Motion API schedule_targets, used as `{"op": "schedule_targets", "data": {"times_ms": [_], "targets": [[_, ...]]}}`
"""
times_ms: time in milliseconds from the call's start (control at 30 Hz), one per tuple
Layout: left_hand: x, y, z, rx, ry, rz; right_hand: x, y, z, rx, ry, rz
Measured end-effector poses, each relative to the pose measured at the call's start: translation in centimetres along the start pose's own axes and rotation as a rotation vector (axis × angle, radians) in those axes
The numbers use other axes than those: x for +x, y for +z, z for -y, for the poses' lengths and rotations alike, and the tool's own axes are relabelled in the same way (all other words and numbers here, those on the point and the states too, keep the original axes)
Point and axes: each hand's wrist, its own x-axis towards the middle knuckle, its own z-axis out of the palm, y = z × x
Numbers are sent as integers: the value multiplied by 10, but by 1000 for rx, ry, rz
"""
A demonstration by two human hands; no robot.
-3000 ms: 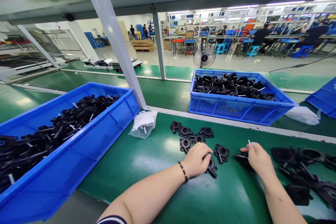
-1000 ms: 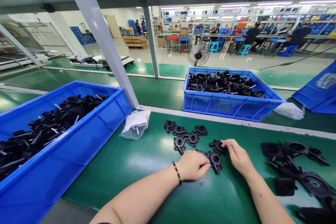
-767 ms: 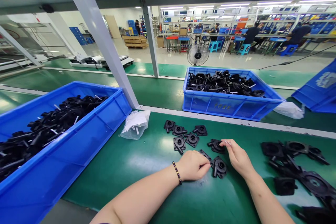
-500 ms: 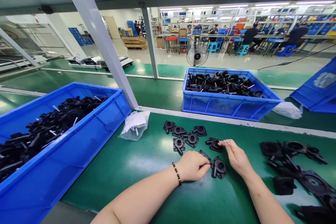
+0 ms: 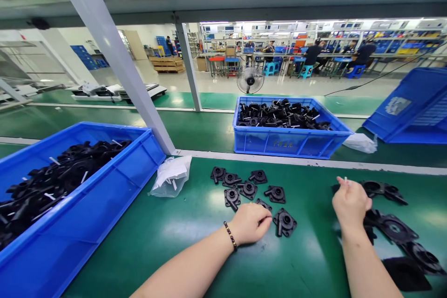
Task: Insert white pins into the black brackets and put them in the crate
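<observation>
Fingers curled, my left hand [image 5: 252, 223] rests beside a cluster of black plastic housings [image 5: 248, 189] on the green table; what it grips, if anything, is hidden. One housing [image 5: 285, 222] lies just right of its fingertips, and another [image 5: 275, 194] sits behind that. My right hand [image 5: 351, 201] is over the left edge of a looser group of black parts [image 5: 396, 229] at the right. A short white pin [image 5: 345, 179] shows at its closed fingertips.
A blue bin [image 5: 115, 195] of black parts and white pins stands at the left, with a plastic bag [image 5: 172, 177] beside it. Another full blue bin [image 5: 286, 142] stands behind the housings. A tilted blue bin [image 5: 412, 107] is at the back right. A metal post [image 5: 122, 65] rises at the left.
My right hand has moved right, from the housing behind my left hand to the loose parts. My left hand stays by the cluster. The camera view has shifted slightly.
</observation>
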Motion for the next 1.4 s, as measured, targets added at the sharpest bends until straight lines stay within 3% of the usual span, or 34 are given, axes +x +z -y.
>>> {"op": "schedule_targets", "data": {"times_ms": [100, 300, 500, 700, 833, 933, 1033, 1167, 1267, 1400], "targets": [[-1, 1, 0, 7, 94, 1, -2, 9, -8, -86, 2, 117], [-2, 2, -1, -6, 147, 4, -23, 27, 4, 36, -214, 414], [-1, 1, 0, -10, 107, 31, -35, 14, 27, 234, -358, 587], [-1, 3, 0, -19, 79, 45, -36, -3, 35, 397, -137, 480], [-2, 3, 0, -23, 64, 66, -32, 7, 29, 268, -310, 344], [-2, 3, 0, -29, 65, 62, -30, 16, 25, 224, -389, 382], [-1, 2, 0, -22, 61, 60, -29, 17, 23, 210, -308, 493], [-1, 2, 0, -19, 72, 64, -29, 12, 24, 165, -219, 413], [-1, 2, 0, -17, 65, 57, -33, 12, 29, 199, -314, 328], [-1, 2, 0, -10, 63, 61, -47, 12, 42, 303, -602, 262]]}}
